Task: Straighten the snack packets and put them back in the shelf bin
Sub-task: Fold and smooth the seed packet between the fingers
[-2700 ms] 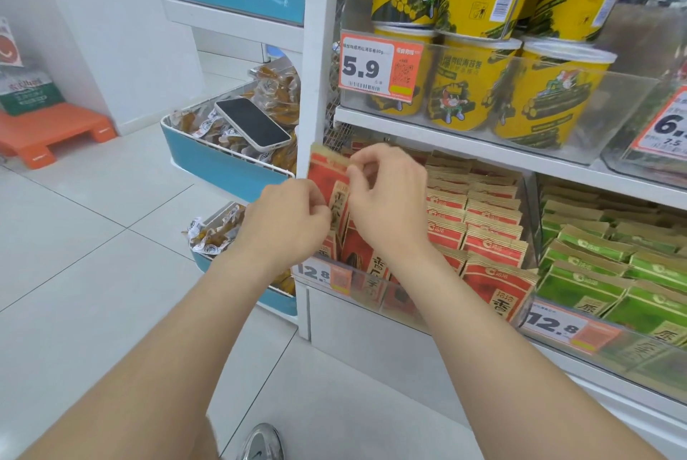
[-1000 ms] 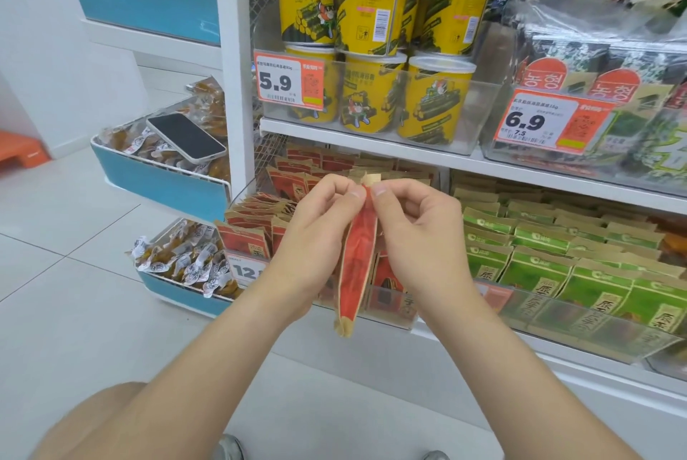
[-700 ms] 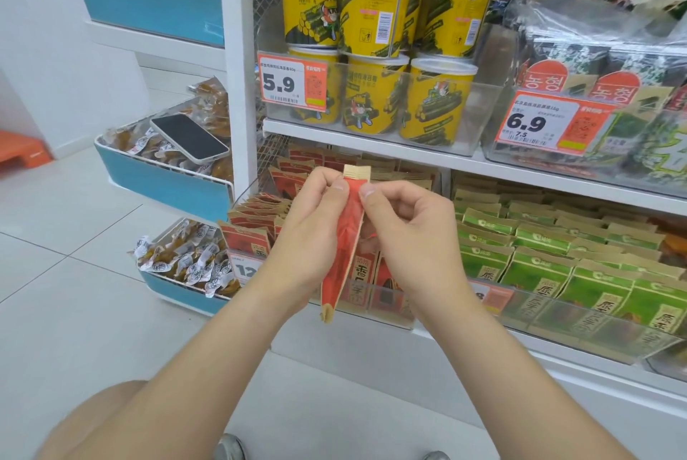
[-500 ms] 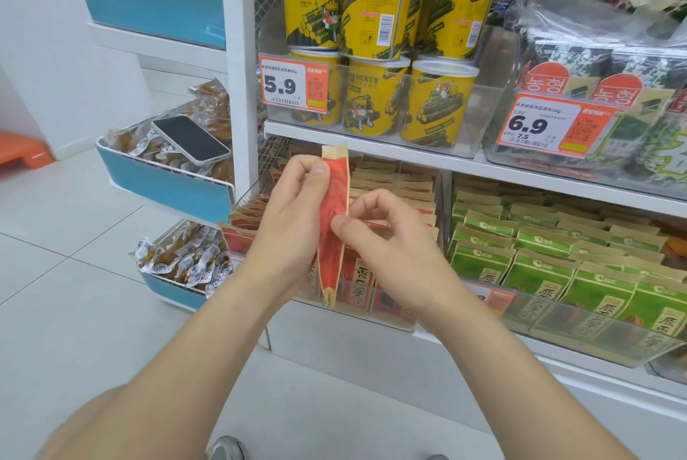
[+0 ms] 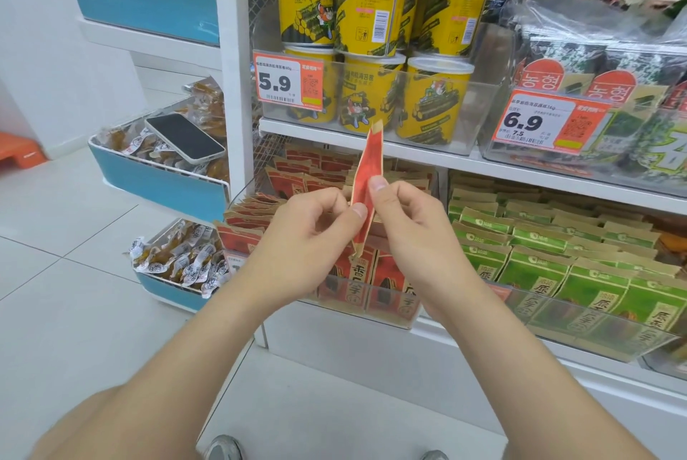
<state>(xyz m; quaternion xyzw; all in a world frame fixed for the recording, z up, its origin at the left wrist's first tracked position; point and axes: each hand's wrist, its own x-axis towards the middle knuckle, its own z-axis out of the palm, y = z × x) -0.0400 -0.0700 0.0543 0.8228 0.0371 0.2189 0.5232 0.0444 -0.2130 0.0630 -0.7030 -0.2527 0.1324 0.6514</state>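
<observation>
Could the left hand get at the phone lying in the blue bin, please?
Probably yes, once freed: the phone lies uncovered on top of the wrapped snacks, left of the shelf post, with nothing between. For now the left hand pinches the red packet together with the right hand.

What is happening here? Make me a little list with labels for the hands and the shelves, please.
Held: one flat red snack packet, upright, edge toward camera
Left hand: pinches its lower part
Right hand: pinches it too
Below: clear plastic shelf bin of matching red packets
Beside bin: flat green packets
Shelf above: round yellow tubs
Side: black smartphone on wrapped snacks
</observation>
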